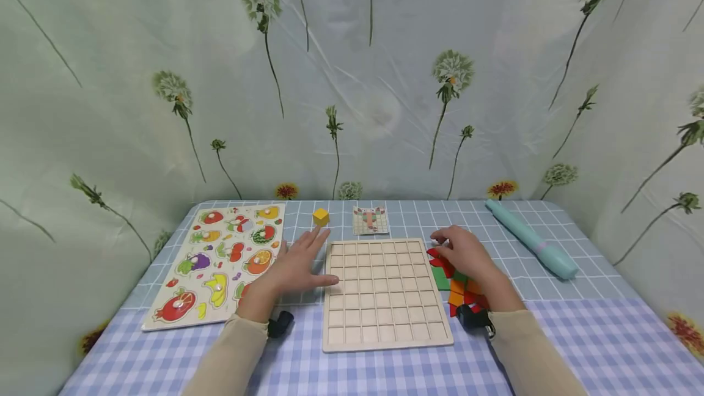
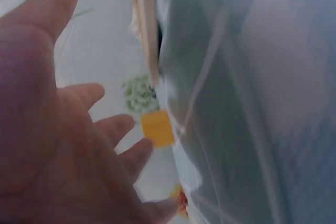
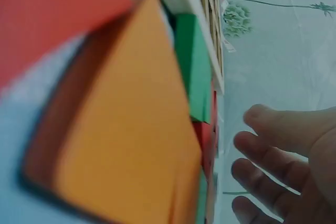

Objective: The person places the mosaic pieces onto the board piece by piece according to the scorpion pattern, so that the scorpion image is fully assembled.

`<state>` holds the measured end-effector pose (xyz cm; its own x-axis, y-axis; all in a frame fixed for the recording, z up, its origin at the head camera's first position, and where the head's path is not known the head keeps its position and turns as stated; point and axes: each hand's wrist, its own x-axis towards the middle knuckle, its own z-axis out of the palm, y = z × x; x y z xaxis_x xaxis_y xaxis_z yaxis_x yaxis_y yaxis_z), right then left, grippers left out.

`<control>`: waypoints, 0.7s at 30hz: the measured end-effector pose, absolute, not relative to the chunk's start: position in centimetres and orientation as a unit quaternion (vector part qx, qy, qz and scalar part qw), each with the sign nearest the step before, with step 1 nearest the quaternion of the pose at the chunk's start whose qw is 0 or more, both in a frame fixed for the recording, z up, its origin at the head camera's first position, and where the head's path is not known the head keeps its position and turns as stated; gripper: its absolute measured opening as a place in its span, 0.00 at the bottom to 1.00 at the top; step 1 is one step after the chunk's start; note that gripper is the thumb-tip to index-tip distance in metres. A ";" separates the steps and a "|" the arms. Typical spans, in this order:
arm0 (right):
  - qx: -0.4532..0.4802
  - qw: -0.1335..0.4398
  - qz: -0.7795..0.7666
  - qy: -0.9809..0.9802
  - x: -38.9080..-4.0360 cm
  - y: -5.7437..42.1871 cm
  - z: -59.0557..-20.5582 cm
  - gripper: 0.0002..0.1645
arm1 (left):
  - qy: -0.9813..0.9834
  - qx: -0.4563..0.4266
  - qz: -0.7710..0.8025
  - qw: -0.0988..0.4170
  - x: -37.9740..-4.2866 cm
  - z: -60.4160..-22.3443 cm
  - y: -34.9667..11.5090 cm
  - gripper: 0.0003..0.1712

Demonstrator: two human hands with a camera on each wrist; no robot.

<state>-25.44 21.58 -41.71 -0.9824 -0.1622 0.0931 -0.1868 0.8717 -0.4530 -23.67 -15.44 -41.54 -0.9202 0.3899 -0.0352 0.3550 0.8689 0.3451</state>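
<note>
A wooden grid board with square cells lies in the middle of the table. My left hand hovers at its left edge, fingers spread and holding nothing. Beyond those fingertips sits a yellow block, also seen in the left wrist view. To the board's right is a loose pile of flat pieces: red ones, green ones and orange ones. Over the far end of this pile is my right hand, its fingers loosely bent. In the right wrist view nothing lies between them, and an orange piece looms close.
A fruit puzzle board with knobbed pieces lies at the left. Behind the grid board is a small pattern card. A turquoise tube-shaped object lies at the back right. A dandelion-print curtain hangs behind the table.
</note>
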 end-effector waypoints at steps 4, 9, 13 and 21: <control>0.093 0.007 0.238 -0.967 -25.3 21.5 -41.9 0.16 | 0.950 0.211 0.211 0.088 -23.6 -42.3 -15.0 0.62; 0.097 -0.002 0.242 -0.965 -25.2 21.5 -41.9 0.15 | 0.933 0.236 0.255 0.092 -23.8 -42.8 -15.1 0.61; 0.102 -0.005 0.231 -0.968 -25.4 21.5 -42.2 0.15 | 0.927 0.251 0.261 0.100 -23.8 -43.3 -15.5 0.61; 0.100 0.006 0.218 -0.971 -25.6 21.4 -42.9 0.14 | 0.922 0.273 0.247 0.119 -23.9 -43.8 -16.2 0.66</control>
<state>-25.57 21.42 -42.89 -0.9799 -0.1914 0.0558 -0.1969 0.8849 -0.4222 -23.92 -16.16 -43.83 -0.8223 0.5628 -0.0844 0.4455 0.7288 0.5200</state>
